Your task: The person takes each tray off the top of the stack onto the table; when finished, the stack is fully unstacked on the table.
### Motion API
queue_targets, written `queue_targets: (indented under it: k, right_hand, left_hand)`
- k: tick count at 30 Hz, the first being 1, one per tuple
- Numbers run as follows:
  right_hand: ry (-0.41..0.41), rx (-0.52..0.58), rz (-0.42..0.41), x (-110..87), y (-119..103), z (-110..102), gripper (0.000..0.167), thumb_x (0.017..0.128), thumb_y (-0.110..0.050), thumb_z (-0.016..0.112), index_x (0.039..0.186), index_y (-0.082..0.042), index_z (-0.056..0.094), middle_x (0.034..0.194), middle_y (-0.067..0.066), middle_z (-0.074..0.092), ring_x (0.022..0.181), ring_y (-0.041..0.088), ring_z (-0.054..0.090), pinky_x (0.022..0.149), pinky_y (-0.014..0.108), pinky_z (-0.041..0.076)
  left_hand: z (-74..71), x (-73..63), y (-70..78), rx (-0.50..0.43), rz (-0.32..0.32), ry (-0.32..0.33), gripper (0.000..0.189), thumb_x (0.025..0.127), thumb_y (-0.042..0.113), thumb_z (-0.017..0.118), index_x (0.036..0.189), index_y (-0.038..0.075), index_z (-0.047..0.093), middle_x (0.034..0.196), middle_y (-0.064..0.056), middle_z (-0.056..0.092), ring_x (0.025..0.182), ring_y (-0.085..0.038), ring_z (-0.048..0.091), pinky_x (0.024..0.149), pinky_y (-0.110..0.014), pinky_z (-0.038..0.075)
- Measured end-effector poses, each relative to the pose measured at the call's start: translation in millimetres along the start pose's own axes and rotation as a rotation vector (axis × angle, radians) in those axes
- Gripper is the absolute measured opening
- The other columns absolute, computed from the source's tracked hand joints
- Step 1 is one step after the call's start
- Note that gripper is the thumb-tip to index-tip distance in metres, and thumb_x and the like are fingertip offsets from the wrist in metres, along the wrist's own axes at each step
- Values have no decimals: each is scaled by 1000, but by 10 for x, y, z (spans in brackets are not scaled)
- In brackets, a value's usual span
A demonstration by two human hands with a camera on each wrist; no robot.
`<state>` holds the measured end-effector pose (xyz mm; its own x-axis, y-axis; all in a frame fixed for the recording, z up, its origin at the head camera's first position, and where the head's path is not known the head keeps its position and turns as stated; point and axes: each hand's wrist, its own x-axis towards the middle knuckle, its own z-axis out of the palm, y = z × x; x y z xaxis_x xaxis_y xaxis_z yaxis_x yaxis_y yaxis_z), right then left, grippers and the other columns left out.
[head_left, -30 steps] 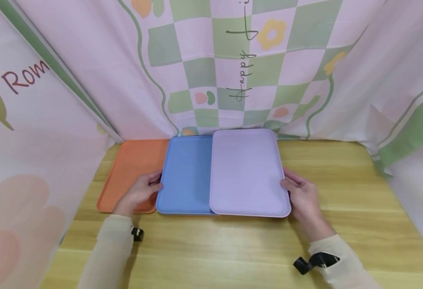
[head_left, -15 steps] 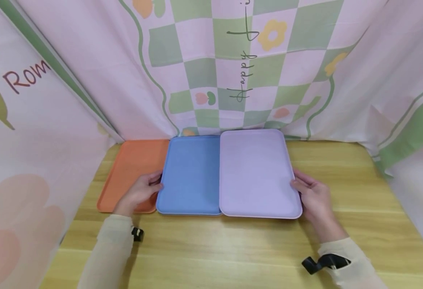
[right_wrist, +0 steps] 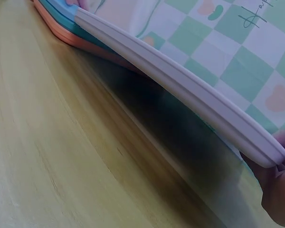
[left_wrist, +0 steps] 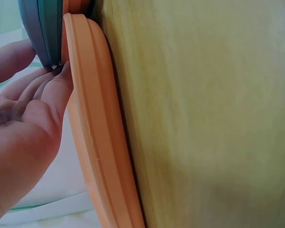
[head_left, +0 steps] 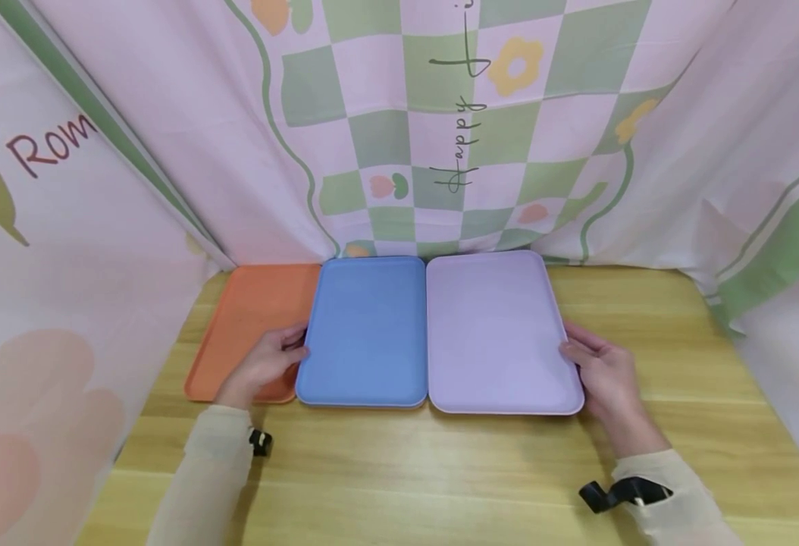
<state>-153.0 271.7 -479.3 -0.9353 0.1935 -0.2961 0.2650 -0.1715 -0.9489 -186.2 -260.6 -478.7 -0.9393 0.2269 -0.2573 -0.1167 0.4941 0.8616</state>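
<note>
Side by side lie an orange tray [head_left: 244, 307], a blue tray [head_left: 367, 334] and a pale purple tray [head_left: 505, 334] in the head view. My left hand [head_left: 261, 369] pinches the blue tray's left edge, thumb on top. Beneath the blue tray, the left wrist view shows a teal tray [left_wrist: 48, 28] and more orange. My right hand [head_left: 606, 379] grips the purple tray's right edge, thumb over the rim, fingers underneath. In the right wrist view the purple tray hangs above the table with a shadowed gap below, its far end at the blue, teal and orange stack.
The wood-grain table [head_left: 399, 478] extends in front of the trays and to their right. A checked curtain [head_left: 433, 136] hangs directly behind them, and printed cloth [head_left: 65, 303] closes off the left side. Black straps circle both sleeves.
My right hand has drawn the purple tray rightward, off its overlap with the blue tray, and its far edge has dropped slightly. The left hand stays at the blue tray's edge.
</note>
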Motion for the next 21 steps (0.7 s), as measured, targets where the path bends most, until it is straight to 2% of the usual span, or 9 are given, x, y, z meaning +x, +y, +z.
queue_targets:
  k: [9, 16, 18, 21]
  right_hand:
    - [31, -82, 12, 82, 28, -1, 56, 104, -4, 68, 157, 1, 48, 91, -28, 76, 91, -12, 70, 77, 12, 60]
    - [11, -130, 15, 163, 74, 16, 59, 106, -6, 66, 160, 5, 45, 95, -27, 74, 94, -15, 67, 80, 11, 59]
    - [4, -144, 23, 185, 87, 29, 59, 106, -8, 66, 160, 3, 46, 108, -21, 77, 94, -15, 67, 81, 11, 59]
    - [8, -187, 36, 205, 99, 53, 57, 107, -10, 65, 161, -1, 47, 138, -2, 71, 100, -13, 67, 83, 11, 59]
  left_hand:
    - [-8, -4, -4, -19, -6, -5, 65, 110, 6, 57, 168, -1, 29, 172, -26, 35, 162, -39, 33, 128, -54, 39]
    - [6, 31, -20, -1, 34, 10, 63, 108, 1, 57, 164, -10, 31, 166, -34, 39, 158, -46, 37, 127, -57, 39]
    - [7, 31, -12, -10, 30, 11, 63, 108, 0, 57, 164, -10, 31, 166, -34, 38, 158, -45, 37, 127, -57, 39]
    - [6, 26, 7, -17, 17, 11, 63, 108, 1, 56, 165, -9, 30, 167, -33, 37, 159, -45, 35, 127, -56, 38]
